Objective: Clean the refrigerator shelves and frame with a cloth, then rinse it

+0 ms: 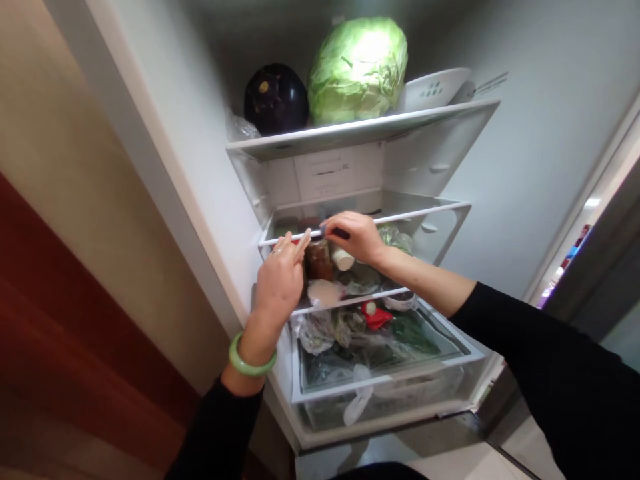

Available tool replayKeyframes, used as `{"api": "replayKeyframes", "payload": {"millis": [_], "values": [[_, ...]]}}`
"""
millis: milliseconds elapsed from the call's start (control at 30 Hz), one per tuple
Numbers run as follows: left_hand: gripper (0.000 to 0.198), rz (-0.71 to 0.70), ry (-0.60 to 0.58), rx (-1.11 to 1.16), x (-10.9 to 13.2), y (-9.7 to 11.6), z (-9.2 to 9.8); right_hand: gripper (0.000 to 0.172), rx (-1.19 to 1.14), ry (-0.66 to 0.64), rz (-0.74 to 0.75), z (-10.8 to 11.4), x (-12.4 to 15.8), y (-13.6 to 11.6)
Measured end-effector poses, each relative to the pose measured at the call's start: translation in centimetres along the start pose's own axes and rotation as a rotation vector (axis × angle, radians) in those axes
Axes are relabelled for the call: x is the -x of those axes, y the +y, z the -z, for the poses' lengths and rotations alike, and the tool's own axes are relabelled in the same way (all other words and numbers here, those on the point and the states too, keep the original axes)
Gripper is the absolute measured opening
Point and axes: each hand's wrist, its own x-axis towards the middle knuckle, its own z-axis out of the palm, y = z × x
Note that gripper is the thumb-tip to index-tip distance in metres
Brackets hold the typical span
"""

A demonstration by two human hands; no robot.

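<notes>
My left hand [281, 280], with a green bangle [253, 369] on its wrist, is at the left front edge of the middle glass shelf [420, 212]. Its fingers are stretched out and appear to touch that edge. My right hand [354, 235] is closed at the same edge, further right. A small bluish-grey bit shows at its fingertips, too small to name. Below the hands stand a jar with brown contents [319, 260] and a white-capped container [343, 259]. Beside them lie bagged greens [396, 238], partly behind my right forearm.
On the top shelf [360, 129] sit a dark round eggplant [277, 100], a large cabbage [357, 73] and a white bowl [435, 90]. Lower down, a red bag [376, 318] and several plastic bags lie above a clear drawer [415, 393]. The open fridge door [575, 287] is at right.
</notes>
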Motion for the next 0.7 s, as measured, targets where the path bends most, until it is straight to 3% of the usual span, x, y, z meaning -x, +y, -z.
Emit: {"api": "replayKeyframes", "payload": {"millis": [100,200,300,400,500,700], "values": [[0.044,0.052,0.035,0.169,0.2,-0.4,0.6,0.005,-0.072,-0.096,-0.086,0.2,-1.1,-0.4],[0.032,0.151,0.049,0.289,0.5,-0.8,1.2,0.005,-0.081,-0.182,-0.141,2.5,-0.8,0.5],[0.031,0.219,0.116,0.418,0.7,-0.6,1.4,0.006,-0.023,-0.171,-0.177,5.1,0.6,1.7],[0.030,0.169,0.237,0.698,0.9,0.0,1.4,0.004,0.058,-0.097,-0.177,5.9,1.6,2.1],[0.030,0.124,0.315,0.914,0.9,0.8,1.5,0.002,0.121,-0.043,-0.156,4.6,1.6,1.5],[0.026,0.102,0.429,0.973,1.1,2.1,2.1,0.007,0.111,-0.072,-0.055,-0.3,-0.6,-1.4]]}}
